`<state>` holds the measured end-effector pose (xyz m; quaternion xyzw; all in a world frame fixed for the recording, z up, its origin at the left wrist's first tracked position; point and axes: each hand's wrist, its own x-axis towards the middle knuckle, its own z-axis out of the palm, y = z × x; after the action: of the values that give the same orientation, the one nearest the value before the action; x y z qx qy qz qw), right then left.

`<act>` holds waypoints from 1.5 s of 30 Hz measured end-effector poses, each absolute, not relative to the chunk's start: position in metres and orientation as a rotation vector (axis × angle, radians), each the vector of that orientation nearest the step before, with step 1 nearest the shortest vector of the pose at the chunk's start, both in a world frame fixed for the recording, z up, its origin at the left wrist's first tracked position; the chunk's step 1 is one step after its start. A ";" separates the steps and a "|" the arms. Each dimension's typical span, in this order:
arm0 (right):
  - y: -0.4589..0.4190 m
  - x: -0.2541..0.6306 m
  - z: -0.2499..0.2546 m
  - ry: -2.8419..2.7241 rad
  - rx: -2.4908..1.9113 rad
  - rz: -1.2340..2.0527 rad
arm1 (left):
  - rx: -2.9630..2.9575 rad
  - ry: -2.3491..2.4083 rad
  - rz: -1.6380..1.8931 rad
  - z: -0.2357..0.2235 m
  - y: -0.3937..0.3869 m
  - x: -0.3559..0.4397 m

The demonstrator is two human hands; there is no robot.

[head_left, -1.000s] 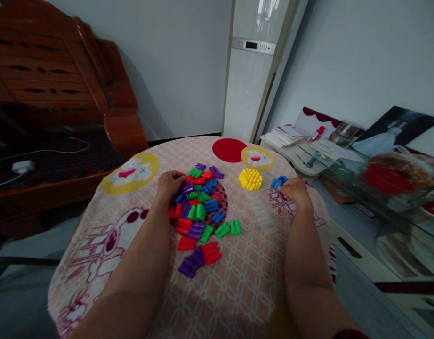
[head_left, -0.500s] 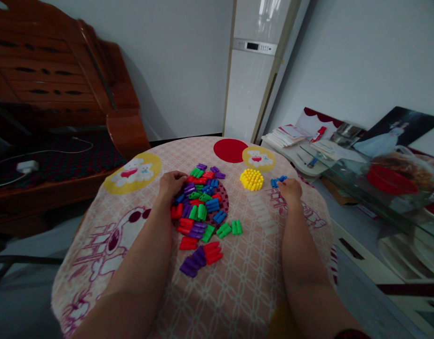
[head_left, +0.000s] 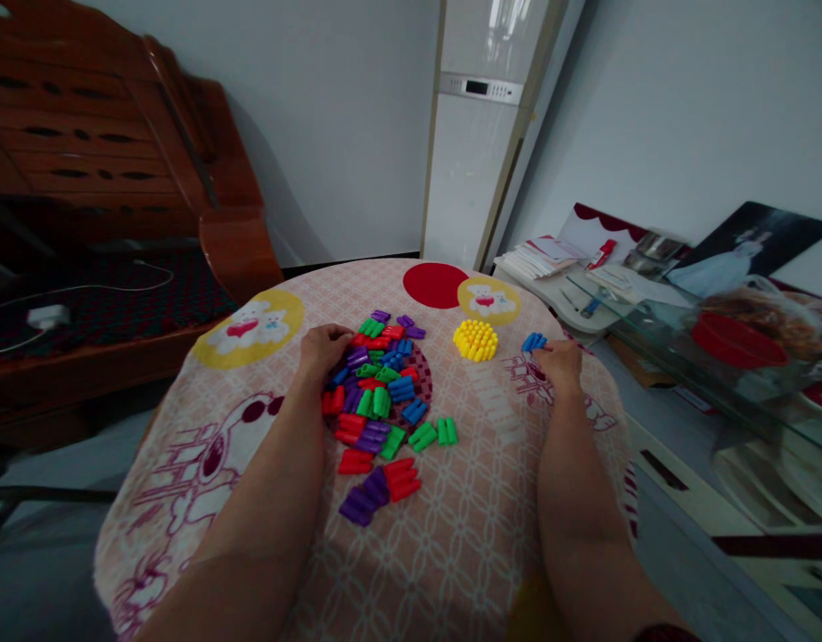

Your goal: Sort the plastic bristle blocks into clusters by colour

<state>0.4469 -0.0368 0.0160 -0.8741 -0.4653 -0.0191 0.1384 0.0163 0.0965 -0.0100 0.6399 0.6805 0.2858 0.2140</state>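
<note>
A heap of plastic tube pieces (head_left: 382, 403), joined in short rows of red, green, blue and purple, covers the table's middle left. At its far left edge rests my left hand (head_left: 323, 349), fingers loosely bent and partly apart, with no piece visibly gripped. My right hand (head_left: 559, 364) is at the right side of the table, thumb and fingers slightly apart. Just beyond its fingertips lie blue tube pieces (head_left: 534, 341) in a small group; whether the fingertips touch them is hard to tell. Between the hands sits a round cluster of yellow pieces (head_left: 476, 341).
A patterned cloth (head_left: 464, 526) covers the round table. Close on the right stands a glass-topped cabinet (head_left: 658, 343) bearing papers, a red bowl (head_left: 738, 341) and a photo (head_left: 752, 245). A wooden bench (head_left: 103, 152) is at the left, a tall white appliance (head_left: 468, 169) behind.
My right hand has shifted slightly right. The blue pieces near it, spread apart before, now sit close together. My left hand and the heap stay as they were.
</note>
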 end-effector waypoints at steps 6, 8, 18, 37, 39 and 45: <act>-0.036 0.439 0.014 -1.232 -2.600 -0.100 | 1.735 1.856 0.833 -0.011 0.092 0.017; -0.036 0.440 0.013 -1.216 -2.617 -0.072 | 1.708 1.828 0.849 -0.009 0.090 0.018; -0.037 0.433 0.043 -1.117 -2.505 -0.205 | 2.107 1.615 0.760 0.048 0.071 0.039; -0.018 0.296 0.055 -1.831 -1.446 0.837 | 2.087 0.796 0.780 0.041 0.043 0.103; -0.019 0.293 0.057 -1.793 -1.445 0.919 | 2.067 0.771 0.835 0.041 0.039 0.110; -0.018 0.346 0.063 -1.330 -1.560 0.752 | 1.876 0.837 0.976 0.040 0.046 0.103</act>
<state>0.3464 -0.0183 0.0635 -0.6339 -0.5407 0.3056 0.4610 0.1033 0.0463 0.0398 0.7485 0.3338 0.3895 0.4202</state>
